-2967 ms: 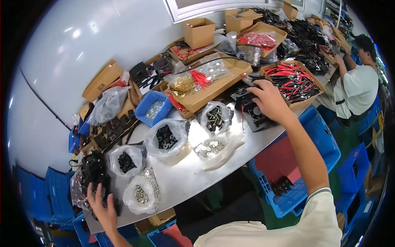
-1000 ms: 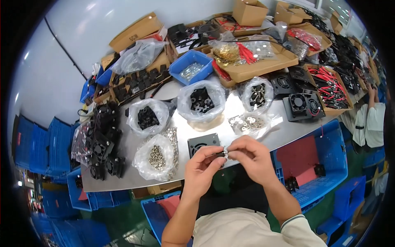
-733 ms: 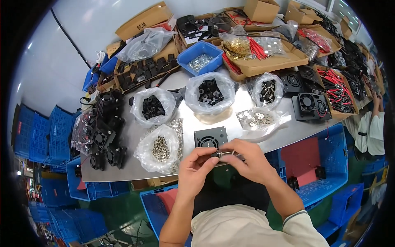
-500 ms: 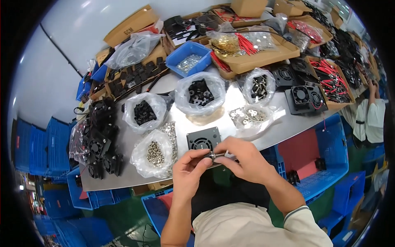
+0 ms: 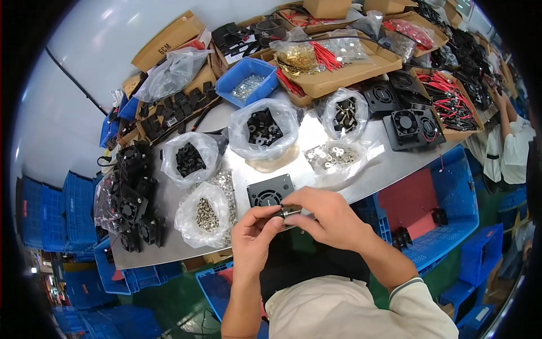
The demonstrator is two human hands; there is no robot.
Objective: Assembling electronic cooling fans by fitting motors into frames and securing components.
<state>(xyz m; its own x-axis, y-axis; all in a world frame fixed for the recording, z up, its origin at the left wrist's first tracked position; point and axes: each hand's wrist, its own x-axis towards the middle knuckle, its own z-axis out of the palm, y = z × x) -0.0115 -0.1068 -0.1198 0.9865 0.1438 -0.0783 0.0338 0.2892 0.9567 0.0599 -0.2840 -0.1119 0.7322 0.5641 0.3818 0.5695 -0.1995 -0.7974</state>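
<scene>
Three seconds back your right hand (image 5: 327, 217) was out at the far boxes and your left hand (image 5: 257, 234) hung off the table's near edge; both have since met at the black fan (image 5: 271, 192), fingertips pinching a small part at its near edge, hardly shifting over the last second
</scene>
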